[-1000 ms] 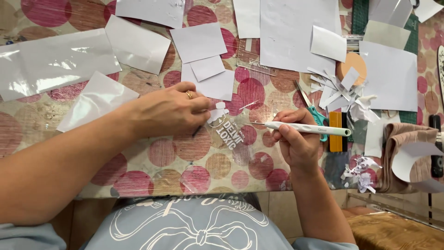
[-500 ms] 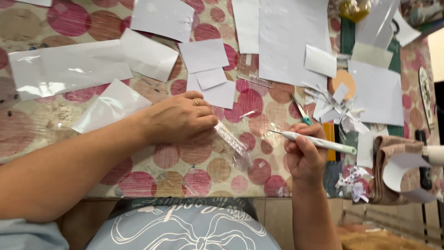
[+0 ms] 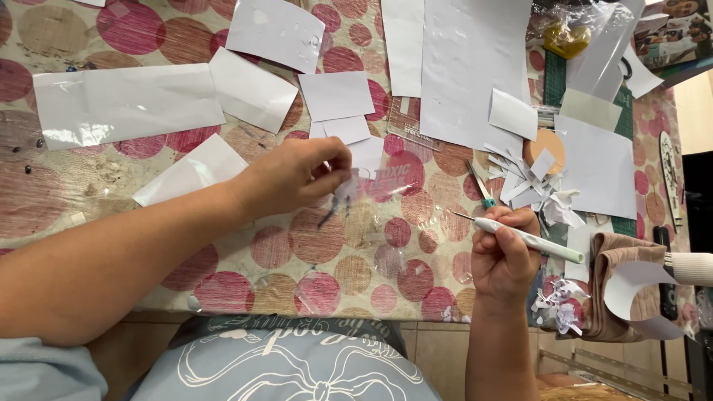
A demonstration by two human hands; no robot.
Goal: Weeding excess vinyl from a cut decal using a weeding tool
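Transparent film [image 3: 386,182] with lettering is pinched at its edge by the left hand [image 3: 297,178] and lifted off the spotted tablecloth [image 3: 245,260]; a white weeding pen [image 3: 527,239] is clasped in the right hand [image 3: 505,256]. Film is best kept taut and the tip applied lightly, so lettering is not torn

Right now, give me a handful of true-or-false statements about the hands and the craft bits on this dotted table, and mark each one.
1. The right hand holds a white pen-shaped tool. True.
2. The left hand lies flat and empty. False: it pinches a clear film piece.
3. Paper scraps are piled beyond the right hand. True.
4. The tablecloth is plain blue. False: it has pink and tan dots.
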